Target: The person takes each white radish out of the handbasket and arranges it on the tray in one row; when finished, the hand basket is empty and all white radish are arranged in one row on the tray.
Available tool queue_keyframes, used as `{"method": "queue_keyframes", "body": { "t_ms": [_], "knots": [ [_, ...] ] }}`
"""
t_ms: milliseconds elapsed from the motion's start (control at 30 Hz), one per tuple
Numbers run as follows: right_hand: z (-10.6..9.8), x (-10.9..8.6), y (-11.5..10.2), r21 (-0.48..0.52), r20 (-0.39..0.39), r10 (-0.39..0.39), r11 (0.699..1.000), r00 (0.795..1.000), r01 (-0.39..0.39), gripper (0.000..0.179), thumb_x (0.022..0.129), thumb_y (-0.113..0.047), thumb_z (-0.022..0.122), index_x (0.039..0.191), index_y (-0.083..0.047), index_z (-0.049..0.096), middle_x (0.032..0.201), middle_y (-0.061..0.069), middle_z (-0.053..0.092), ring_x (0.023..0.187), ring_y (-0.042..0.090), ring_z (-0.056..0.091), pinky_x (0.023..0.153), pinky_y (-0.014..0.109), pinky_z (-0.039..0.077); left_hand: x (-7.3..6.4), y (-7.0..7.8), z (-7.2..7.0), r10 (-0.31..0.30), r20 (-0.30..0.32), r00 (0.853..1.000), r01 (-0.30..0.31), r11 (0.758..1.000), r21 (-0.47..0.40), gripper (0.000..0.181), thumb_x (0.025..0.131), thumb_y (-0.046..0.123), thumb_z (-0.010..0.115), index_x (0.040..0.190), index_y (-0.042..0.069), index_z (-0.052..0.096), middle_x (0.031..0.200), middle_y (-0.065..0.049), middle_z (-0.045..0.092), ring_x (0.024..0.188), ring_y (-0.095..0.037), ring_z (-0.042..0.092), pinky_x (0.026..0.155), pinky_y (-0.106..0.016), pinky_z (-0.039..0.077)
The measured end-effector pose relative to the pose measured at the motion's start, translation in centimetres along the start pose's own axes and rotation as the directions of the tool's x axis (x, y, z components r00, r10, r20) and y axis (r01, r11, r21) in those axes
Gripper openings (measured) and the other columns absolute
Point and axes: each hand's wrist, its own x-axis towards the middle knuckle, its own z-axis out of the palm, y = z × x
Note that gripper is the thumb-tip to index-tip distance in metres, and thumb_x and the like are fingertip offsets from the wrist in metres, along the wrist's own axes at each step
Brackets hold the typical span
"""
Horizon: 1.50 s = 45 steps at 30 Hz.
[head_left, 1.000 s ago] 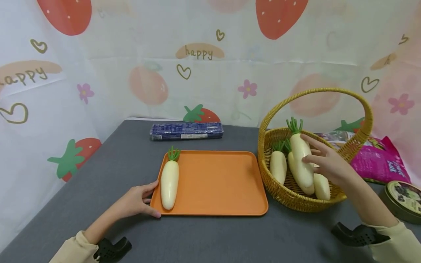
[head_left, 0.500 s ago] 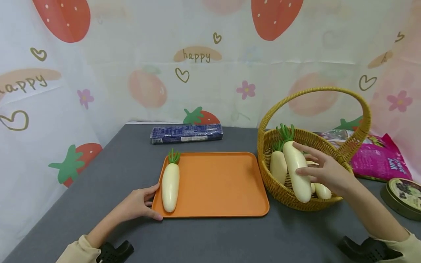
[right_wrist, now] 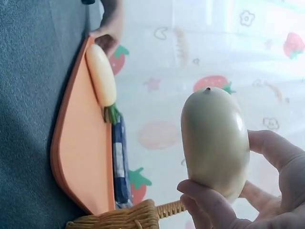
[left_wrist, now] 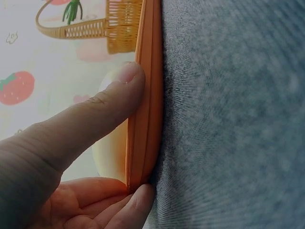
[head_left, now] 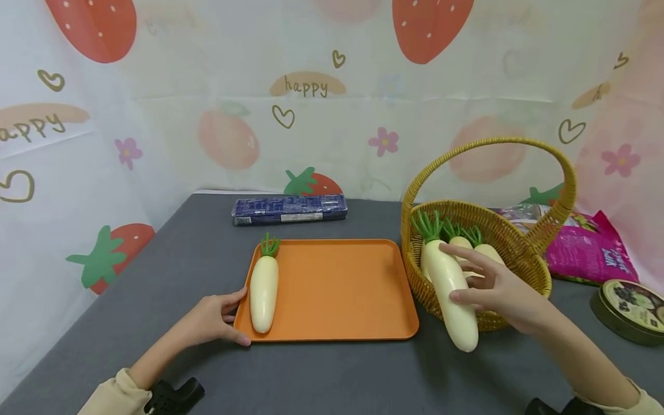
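Note:
In the head view, my right hand (head_left: 505, 294) grips a white radish (head_left: 461, 331) with green stalks, tilted above the front left rim of a wicker basket (head_left: 536, 274). The right wrist view shows this radish (right_wrist: 214, 129) from its rounded tip, between thumb and fingers. Several more radishes (head_left: 489, 252) lie in the basket, partly hidden by the hand. My left hand (head_left: 210, 320) holds the front left corner of an orange tray (head_left: 337, 288), its thumb (left_wrist: 112, 98) against the outer wall. Another radish (head_left: 264, 294) lies lengthwise along the tray's left side, stalks to the back.
Behind the tray lies a dark blue wrapped packet (head_left: 290, 209). A bright pink bag (head_left: 591, 248) is behind the basket, and a round tin (head_left: 630, 311) stands at the right. The basket's tall handle (head_left: 487, 142) arches overhead. A printed curtain (head_left: 332, 132) closes off the back.
The right hand has brought its radish leftward and toward the front, from over the basket's middle to its front left rim. My left hand stays at the tray's corner.

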Motion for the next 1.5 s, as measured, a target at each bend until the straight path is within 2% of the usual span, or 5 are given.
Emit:
{"method": "queue_keyframes", "body": {
  "t_ms": [267,500,833,1067,1500],
  "knots": [
    [1.7,0.4,-0.1,-0.066,0.014,-0.010,0.998,1.000,0.011,0.068,0.084,-0.010,0.063,0.142,-0.015,0.028,0.139,0.022,0.019,0.120,0.044,0.028,0.080,0.042,0.045,0.0,-0.4,0.2,-0.022,-0.014,1.000,0.022,1.000,-0.005,0.104,0.059,0.034,0.083,0.134,-0.013,0.027,0.132,-0.031,0.031,0.110,-0.034,0.048,0.081,-0.034,0.048],
    [3.3,2.7,0.1,-0.055,0.014,-0.045,0.997,0.999,0.045,0.070,0.085,-0.012,0.063,0.143,-0.019,0.026,0.133,0.022,0.026,0.104,0.034,0.048,0.075,0.041,0.047,0.0,-0.6,-0.1,0.029,-0.009,1.000,-0.029,0.999,0.015,0.102,0.060,0.031,0.083,0.133,-0.014,0.028,0.130,-0.033,0.033,0.104,-0.033,0.053,0.080,-0.034,0.049],
    [5.6,4.0,0.2,0.071,-0.040,-0.041,0.997,0.998,0.044,0.075,0.082,-0.012,0.066,0.143,-0.021,0.023,0.135,0.019,0.018,0.106,0.032,0.045,0.075,0.040,0.047,-0.3,-0.6,-0.3,0.020,-0.009,1.000,-0.020,1.000,0.015,0.101,0.061,0.029,0.083,0.133,-0.013,0.027,0.130,-0.032,0.033,0.101,-0.031,0.056,0.079,-0.035,0.049],
    [7.1,4.1,0.3,0.095,0.011,-0.061,0.994,0.998,0.059,0.073,0.082,-0.010,0.065,0.143,-0.021,0.025,0.130,0.020,0.023,0.102,0.033,0.047,0.075,0.042,0.048,-0.2,-0.4,-0.2,0.009,-0.016,1.000,-0.009,1.000,0.021,0.102,0.060,0.031,0.083,0.133,-0.013,0.028,0.130,-0.032,0.033,0.101,-0.032,0.055,0.079,-0.035,0.049],
    [9.5,9.3,0.4,0.099,0.038,-0.043,0.994,0.998,0.039,0.075,0.078,-0.014,0.071,0.140,-0.021,0.031,0.126,0.021,0.029,0.095,0.030,0.052,0.073,0.043,0.051,-0.2,-0.2,0.0,0.002,-0.012,1.000,-0.002,1.000,-0.015,0.101,0.060,0.029,0.083,0.134,-0.011,0.027,0.131,-0.032,0.032,0.103,-0.033,0.054,0.081,-0.037,0.048]
  ]
}}
